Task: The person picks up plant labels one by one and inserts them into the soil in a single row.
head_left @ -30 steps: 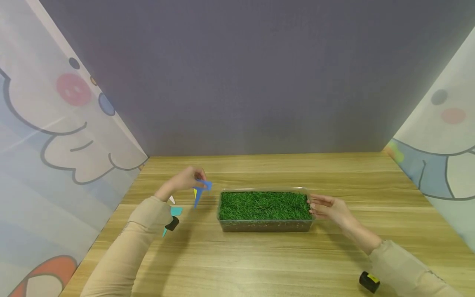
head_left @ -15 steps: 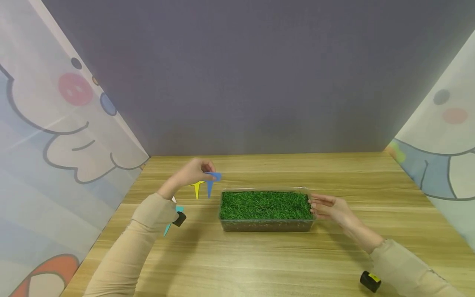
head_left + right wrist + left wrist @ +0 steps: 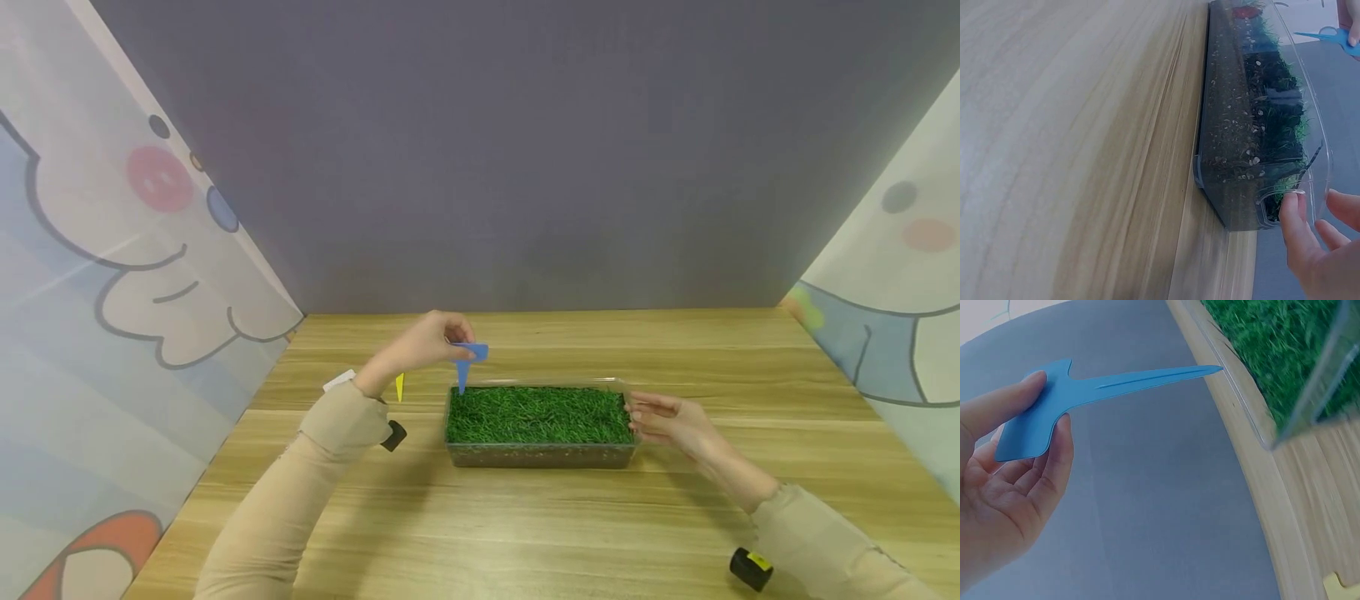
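Observation:
My left hand (image 3: 435, 342) pinches a blue T-shaped plant label (image 3: 472, 352) by its wide head between thumb and fingers. In the head view the label's spike points down over the back left corner of a clear plastic planter box (image 3: 540, 457) filled with green grass (image 3: 540, 415). The left wrist view shows the label's ridged spike (image 3: 1147, 382) beside the box rim. At the box's right end, the extended fingers of my right hand (image 3: 671, 425) touch the wall. Seen from the right wrist, the fingertips (image 3: 1293, 209) lie by a cutout in that end wall.
Left of the box, a yellow label (image 3: 400, 387) and a white label (image 3: 339, 381) lie on the wooden table (image 3: 525, 533), partly behind my left arm. Black wrist-worn pieces show at my left sleeve (image 3: 393, 435) and right sleeve (image 3: 751, 569). A grey panel (image 3: 525, 167) stands behind.
My left hand has carried the blue label right, from beside the yellow label to above the box's back left corner. The right hand stays at the box's right end.

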`<act>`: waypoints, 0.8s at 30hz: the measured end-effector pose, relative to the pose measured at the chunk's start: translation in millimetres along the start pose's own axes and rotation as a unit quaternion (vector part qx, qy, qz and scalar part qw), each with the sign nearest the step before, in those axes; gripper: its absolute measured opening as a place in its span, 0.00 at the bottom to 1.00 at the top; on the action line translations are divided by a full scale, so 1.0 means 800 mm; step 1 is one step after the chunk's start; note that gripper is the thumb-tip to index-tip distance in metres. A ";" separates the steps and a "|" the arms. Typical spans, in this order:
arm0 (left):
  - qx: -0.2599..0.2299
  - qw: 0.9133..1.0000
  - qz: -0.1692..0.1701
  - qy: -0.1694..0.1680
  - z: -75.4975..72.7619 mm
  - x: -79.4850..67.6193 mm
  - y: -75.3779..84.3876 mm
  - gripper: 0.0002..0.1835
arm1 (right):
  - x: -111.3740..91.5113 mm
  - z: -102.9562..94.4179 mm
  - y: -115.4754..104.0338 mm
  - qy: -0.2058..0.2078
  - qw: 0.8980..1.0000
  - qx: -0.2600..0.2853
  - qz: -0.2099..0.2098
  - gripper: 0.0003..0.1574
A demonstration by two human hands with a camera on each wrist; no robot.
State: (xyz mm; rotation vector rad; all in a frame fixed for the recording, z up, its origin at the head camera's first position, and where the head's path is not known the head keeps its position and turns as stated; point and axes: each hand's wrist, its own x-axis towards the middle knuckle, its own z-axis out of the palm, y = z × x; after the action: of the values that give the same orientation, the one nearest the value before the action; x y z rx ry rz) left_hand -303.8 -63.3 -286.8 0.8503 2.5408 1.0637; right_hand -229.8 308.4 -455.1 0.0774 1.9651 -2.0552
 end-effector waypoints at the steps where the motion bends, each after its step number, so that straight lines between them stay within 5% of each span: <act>1: -0.005 1.000 0.003 -0.003 0.002 0.002 0.003 0.05 | 0.000 0.001 -0.001 0.000 1.000 -0.001 0.001 0.56; 11: -0.014 0.999 0.029 -0.020 0.027 0.024 0.024 0.05 | -0.038 0.036 -0.054 -0.001 0.999 -0.044 -0.003 0.37; 24: -0.013 0.998 0.054 -0.030 0.056 0.046 0.045 0.05 | -0.042 0.037 -0.060 0.002 0.999 -0.048 -0.004 0.39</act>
State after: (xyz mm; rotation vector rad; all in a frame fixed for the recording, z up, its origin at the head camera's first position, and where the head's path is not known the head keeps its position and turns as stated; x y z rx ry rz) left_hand -298.6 4.2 -292.9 1.0064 2.4500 1.0832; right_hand -204.8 286.4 -398.9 0.0525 2.0650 -1.9643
